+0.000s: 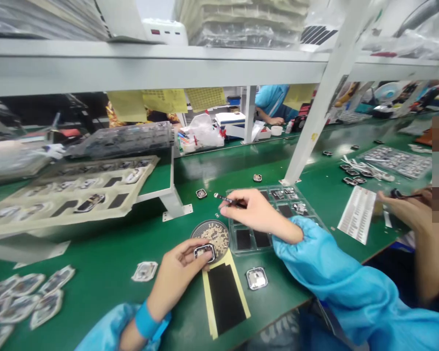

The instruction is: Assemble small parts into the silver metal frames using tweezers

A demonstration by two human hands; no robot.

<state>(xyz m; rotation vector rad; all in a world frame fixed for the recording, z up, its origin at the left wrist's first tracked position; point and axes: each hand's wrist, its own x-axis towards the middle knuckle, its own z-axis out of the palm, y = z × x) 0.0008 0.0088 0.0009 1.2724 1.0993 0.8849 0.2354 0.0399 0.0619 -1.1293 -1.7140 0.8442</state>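
Note:
My left hand [177,265] is closed round a small squarish watch case [202,252], thumb across its front edge. The case is tilted up with small parts visible inside. Pinched in the fingers of my right hand [258,210] is a slender dark piece with a pale tip [224,198]; its kind is unclear. Just behind the held case lies a round dish [196,230] of many tiny beige bits. Under my right hand and forearm sits a clear compartment tray [237,251] with dark pads and small parts. Another watch case [256,278] rests near the table's front edge.
A black sheet on yellow backing [227,297] lies in front of the dish. Several watch cases [47,302] cluster at left, below a raised stand with a lined tray [106,195]. A slanted white post [314,122] rises behind. A co-worker's hand [406,209] is at right.

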